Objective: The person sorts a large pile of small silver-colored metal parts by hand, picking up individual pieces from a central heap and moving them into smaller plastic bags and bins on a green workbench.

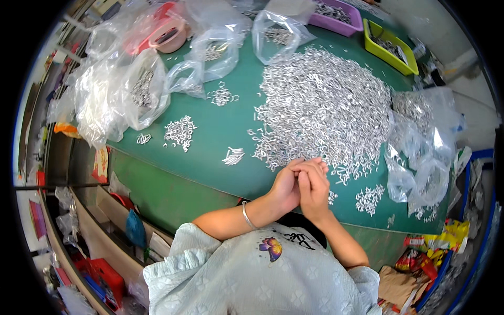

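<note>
At the near edge of a large heap of small silver metal loop-shaped pieces (325,105), my two hands meet on the green table (210,170). My left hand (284,189) is closed, its fingers tucked against the other hand. My right hand (314,193) is curled over it with bent fingers. Whatever lies between them, if anything, is hidden. A few loose pieces (332,197) show beside my right wrist. Further right sits a small pile of the same pieces (370,199). Left of my hands lies a little bunch of straight silver pieces (233,156).
More small piles (180,132) and linked pieces (222,94) lie to the left. Clear plastic bags (142,97) of parts line the far left; others (422,157) stand at the right edge. A purple bin (336,21), a yellow-green bin (391,50) and a pink bowl (169,38) stand behind.
</note>
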Motion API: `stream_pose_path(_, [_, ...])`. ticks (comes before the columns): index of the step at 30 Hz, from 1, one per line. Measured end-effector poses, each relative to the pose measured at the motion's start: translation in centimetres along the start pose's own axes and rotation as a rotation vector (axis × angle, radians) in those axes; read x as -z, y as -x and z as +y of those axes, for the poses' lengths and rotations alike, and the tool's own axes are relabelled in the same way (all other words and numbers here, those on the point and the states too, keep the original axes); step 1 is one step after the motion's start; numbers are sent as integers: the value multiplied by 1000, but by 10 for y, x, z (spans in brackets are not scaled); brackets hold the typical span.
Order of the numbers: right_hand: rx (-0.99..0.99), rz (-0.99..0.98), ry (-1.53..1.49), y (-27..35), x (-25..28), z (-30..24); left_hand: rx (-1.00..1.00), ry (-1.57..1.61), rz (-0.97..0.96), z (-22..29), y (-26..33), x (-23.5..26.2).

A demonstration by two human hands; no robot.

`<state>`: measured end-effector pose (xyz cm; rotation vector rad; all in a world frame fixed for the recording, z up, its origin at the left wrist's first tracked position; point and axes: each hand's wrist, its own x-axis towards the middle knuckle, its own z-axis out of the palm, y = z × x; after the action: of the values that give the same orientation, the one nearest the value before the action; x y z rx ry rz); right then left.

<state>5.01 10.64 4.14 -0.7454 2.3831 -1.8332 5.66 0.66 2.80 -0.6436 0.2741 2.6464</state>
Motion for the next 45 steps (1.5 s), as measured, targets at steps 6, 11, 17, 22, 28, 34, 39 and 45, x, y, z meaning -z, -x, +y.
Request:
stream_pose_path(6, [224,333,1,29,9,-1,12,13,213,-34,7,5])
stream_pose_path(11, [33,547,-230,44,60,1,-77,-155,121,-26,5,9])
stream_pose_path(17, [-93,133,161,67,85,22,230,-465,132,-33,48,-1])
stream_pose_path(22, [73,-78,313,71,74,35,608,-431,-25,-69,52,55])
stream_pose_path(28, [77,-164,321,86,71,48,545,-213,-39,-83,16,106])
stream_pose_path(34, [127,-210,350,71,69,32,438,-190,12,-90,9,109])
stream_pose_path(39, [187,-305,470,80,67,43,435,-32,70,-87,9,104])
stream_pose_path(45, [243,-390,460,119,64,38,478,321,-372,-103,-4,161])
